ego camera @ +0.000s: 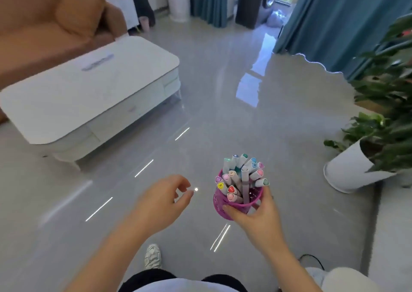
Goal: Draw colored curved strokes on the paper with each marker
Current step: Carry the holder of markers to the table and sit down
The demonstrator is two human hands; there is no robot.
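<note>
Step in hand, as judged: preparation; the markers (242, 176) stand caps-up in a purple mesh cup (219, 203) carried above the floor (223, 113), well apart from the white surface (89, 91) at the left, and no paper is in view. The right hand (256, 221) grips the cup, thumb on the near wall and fingers round the far side; the left hand (160, 200) hangs beside it, fingers loosely curled, holding nothing. The next move likely calls for setting the cup upright near the paper, then pulling one marker with the free hand
</note>
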